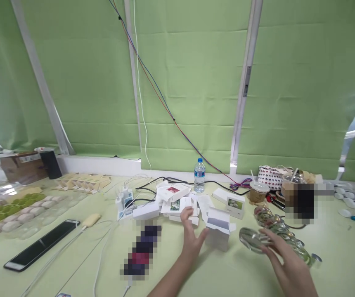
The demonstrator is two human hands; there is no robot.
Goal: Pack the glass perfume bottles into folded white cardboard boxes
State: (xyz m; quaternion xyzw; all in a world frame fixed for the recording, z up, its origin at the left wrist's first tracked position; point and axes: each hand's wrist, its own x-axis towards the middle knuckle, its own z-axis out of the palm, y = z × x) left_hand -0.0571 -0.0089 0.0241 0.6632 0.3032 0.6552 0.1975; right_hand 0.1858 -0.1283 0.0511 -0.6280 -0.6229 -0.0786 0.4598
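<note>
While the right hand [289, 264] grips a shiny, round, greenish object [249, 239], the left hand [191, 233] is spread beside an open white cardboard box [217, 229]. Contact with box unclear.

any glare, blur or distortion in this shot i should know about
In the head view, daylight glares through the gap in the green blinds at far right; in the head view, the right hand and the shiny round piece it holds look slightly soft; in the head view, the window posts splay, likely wide-angle distortion
</note>
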